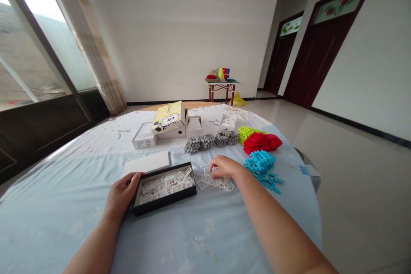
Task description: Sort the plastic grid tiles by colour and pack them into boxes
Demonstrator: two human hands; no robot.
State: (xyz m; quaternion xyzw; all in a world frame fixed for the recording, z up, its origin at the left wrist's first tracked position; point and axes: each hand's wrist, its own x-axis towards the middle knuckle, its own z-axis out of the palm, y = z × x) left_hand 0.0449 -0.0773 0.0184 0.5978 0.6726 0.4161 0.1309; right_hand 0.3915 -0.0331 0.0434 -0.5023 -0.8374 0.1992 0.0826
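My left hand (123, 190) grips the left end of a shallow black box (167, 202), thumb at its rim. Inside lie many small white plastic grid pieces (167, 184), looking like tiny window frames. My right hand (223, 167) is over a loose pile of the same white pieces (224, 184) on the cloth, right of the box. Its fingers are bent together at the pile; whatever is between them is hidden. Behind the box lies a flat white lid (147, 162).
Grey interlocking pieces (210, 141) are heaped farther back, with red (261, 142), lime green (248, 134) and blue ones (261, 165) to the right. A yellow-and-white cartoon box (168, 120) and white boxes (144, 137) stand behind. A patterned cloth (180, 244) covers the round table.
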